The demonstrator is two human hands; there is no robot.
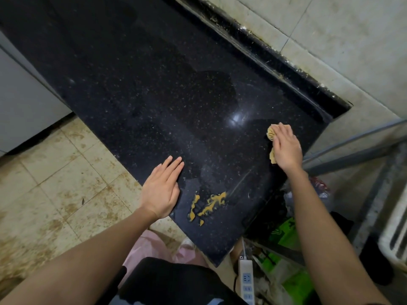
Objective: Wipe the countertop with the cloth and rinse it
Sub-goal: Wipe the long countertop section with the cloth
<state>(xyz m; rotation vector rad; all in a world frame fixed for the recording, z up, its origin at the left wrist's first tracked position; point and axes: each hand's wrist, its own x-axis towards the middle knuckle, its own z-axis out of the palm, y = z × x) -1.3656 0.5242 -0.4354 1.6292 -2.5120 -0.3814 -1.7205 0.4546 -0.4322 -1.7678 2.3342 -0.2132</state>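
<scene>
The counter [154, 95] is a black speckled slab running away from the person, with its near corner pointing toward the body. The right hand [286, 146] lies palm down near the slab's right edge, fingers together, pressing a tan cloth [270, 133] flat to the stone; the cloth shows only as a crumpled bit past the fingertips and another bit under the thumb side. The hand is pressing more than pinching, and how far the fingers curl under it cannot be told. The left hand [161, 190] rests flat and empty on the counter's near-left edge, fingers straight and together, the heel of the palm hanging just over the edge above the floor [55, 183].

Between the two hands, close to the counter's near corner, sits a yellow-orange spill [209, 205] in several smears and drops, just beside the left hand and well apart from the cloth. A wet sheen marks the stone between spill and cloth.

The rest of the counter, from the hands back to the raised black ledge [275, 58] along the tiled wall [352, 40], is bare. Off the counter's right edge, below it, are a white power strip [247, 280], green bags [284, 234] and clutter. Off the left edge lies stained tile floor.
</scene>
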